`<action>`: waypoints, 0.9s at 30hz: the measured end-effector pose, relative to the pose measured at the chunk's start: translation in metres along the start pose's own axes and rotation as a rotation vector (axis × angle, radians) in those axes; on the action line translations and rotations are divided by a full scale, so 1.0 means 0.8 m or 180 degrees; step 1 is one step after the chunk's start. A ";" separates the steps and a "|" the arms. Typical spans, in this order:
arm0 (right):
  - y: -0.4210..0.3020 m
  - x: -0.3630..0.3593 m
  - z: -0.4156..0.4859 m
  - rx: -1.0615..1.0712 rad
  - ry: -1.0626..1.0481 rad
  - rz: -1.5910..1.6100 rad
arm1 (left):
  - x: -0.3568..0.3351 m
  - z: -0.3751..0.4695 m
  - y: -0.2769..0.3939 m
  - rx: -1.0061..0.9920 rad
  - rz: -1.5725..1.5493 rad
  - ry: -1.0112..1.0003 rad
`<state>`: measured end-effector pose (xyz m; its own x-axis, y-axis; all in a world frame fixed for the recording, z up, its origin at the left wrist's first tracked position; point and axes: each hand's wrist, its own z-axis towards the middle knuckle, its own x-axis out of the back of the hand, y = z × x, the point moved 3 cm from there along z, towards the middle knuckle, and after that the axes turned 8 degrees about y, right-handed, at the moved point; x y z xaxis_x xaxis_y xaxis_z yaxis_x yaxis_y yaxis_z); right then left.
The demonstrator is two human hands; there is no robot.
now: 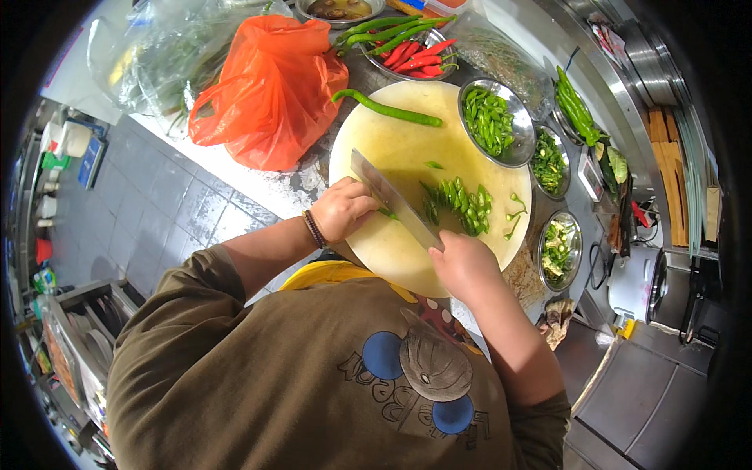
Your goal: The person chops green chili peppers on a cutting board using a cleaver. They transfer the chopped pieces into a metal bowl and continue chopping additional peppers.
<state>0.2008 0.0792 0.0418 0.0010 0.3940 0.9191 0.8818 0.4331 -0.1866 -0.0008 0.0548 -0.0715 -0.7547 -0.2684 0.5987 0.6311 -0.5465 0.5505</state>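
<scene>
My right hand (465, 261) grips the handle of a cleaver (399, 202), whose broad blade slants up and left across a round cutting board (382, 255). Left of the blade, my left hand (343, 211) pinches a piece of green chili (388, 214) against the board. My fingers hide most of that piece. On the blade's right side lie several slanted slices of green chili (464, 202). One whole green chili (390, 110) rests near the board's far edge, its tip reaching past the rim. A few chili stem ends (515, 214) sit at the right edge.
A steel bowl of sliced green chili (490, 126) overlaps the board's upper right. Smaller bowls of cut greens (547, 161) and chili trimmings (559, 249) stand further right. Beyond the board are a bowl of red chilies (417, 59) and an orange plastic bag (276, 94).
</scene>
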 end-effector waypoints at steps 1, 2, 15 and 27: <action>-0.002 0.000 0.001 0.0010 -0.0049 -0.0034 | 0.001 0.001 0.001 -0.0024 -0.0019 0.0028; -0.004 -0.001 0.002 0.0024 -0.0099 -0.0069 | 0.001 0.001 0.002 -0.0045 -0.0036 0.0058; -0.001 -0.019 0.040 -0.0190 0.0190 0.0560 | 0.000 -0.002 -0.001 -0.0042 -0.0038 -0.0033; -0.021 -0.011 0.006 -0.0051 -0.0081 0.0092 | 0.009 -0.011 0.000 0.0216 0.0268 0.0047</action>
<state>0.1834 0.0726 0.0350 0.0146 0.4267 0.9043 0.8890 0.4084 -0.2071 -0.0075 0.0458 -0.0722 -0.7007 -0.3230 0.6362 0.7027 -0.4668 0.5370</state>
